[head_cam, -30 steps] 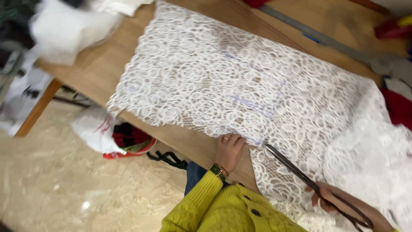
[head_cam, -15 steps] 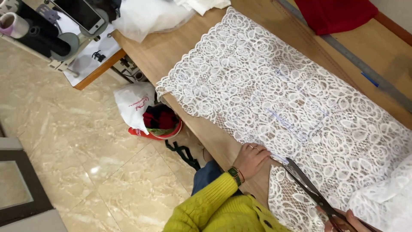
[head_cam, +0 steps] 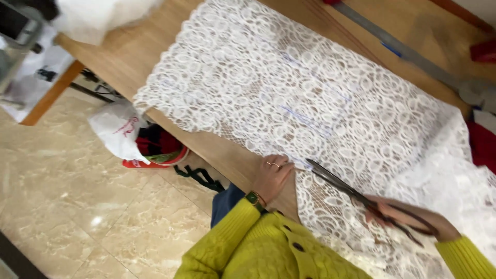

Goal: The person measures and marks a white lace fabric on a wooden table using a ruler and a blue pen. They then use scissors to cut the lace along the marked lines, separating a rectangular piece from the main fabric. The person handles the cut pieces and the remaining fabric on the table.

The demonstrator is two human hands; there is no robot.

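A large piece of white lace fabric (head_cam: 289, 93) lies spread over a wooden table (head_cam: 129, 51), with faint blue lines drawn on it. My left hand (head_cam: 271, 175) rests flat on the table at the lace's near edge, fingers touching the fabric; it wears a ring and a wristwatch. My right hand (head_cam: 413, 219) grips the handles of long dark scissors (head_cam: 343, 187). The blades point left toward my left hand, and their tips sit at the lace near my fingertips. Both sleeves are yellow-green knit.
A long metal ruler (head_cam: 408, 51) lies on the table's far side beside red cloth (head_cam: 483, 144). Under the table edge sit a white plastic bag (head_cam: 116, 129) and a red bag (head_cam: 157, 150) on the beige marble floor (head_cam: 77, 217). White material (head_cam: 98, 15) is heaped at the table's left end.
The view has swung about over the table. My left hand stays at the lace's near edge, and the scissors in my right hand have closed in on it, blades now close to my fingertips.
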